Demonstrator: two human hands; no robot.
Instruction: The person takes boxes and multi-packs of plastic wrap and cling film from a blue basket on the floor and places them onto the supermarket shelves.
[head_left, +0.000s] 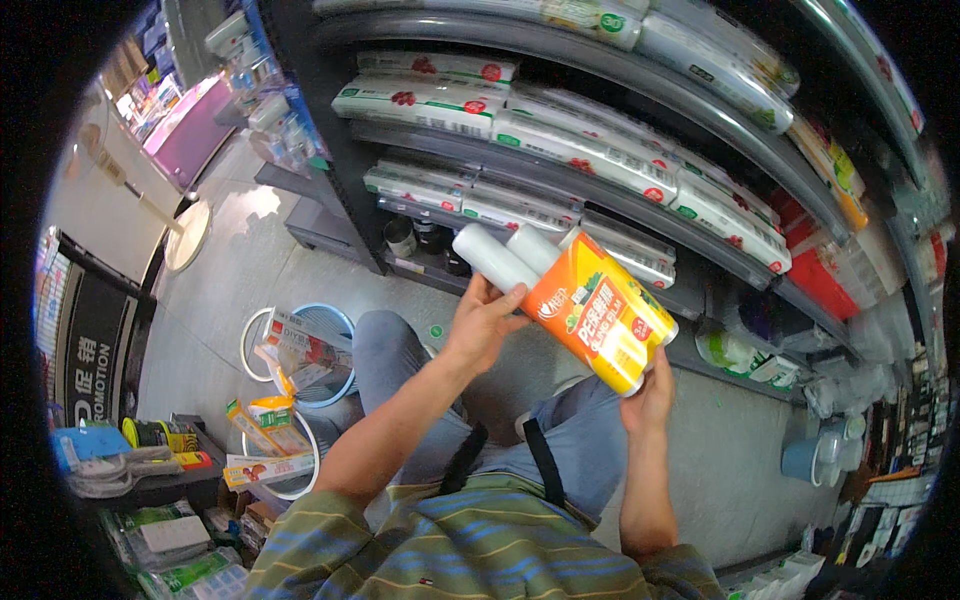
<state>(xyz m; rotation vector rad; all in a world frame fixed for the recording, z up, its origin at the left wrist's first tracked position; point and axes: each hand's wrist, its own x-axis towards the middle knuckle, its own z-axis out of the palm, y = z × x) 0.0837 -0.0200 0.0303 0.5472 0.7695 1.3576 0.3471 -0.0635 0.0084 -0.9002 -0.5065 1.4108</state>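
Note:
Both of my hands hold an orange and yellow multipack of cling film (592, 315) in front of my knees, tilted with its printed side up. White film rolls (491, 253) stick out of the sleeve at its upper left end, one farther than the others. My left hand (484, 319) grips the protruding roll, thumb on top. At the lower right end, my right hand (652, 394) supports the pack by its edge, the fingers partly hidden behind it. The pack hangs in front of a dark shelf unit (450, 283).
Shelves ahead carry rows of boxed wrap rolls (585, 154). On the floor at my left stand a blue basket (352, 375) and a white-rimmed basket (315, 457), both holding boxes. A low display (187, 480) is near my left side. Blue buckets (801, 457) stand at right.

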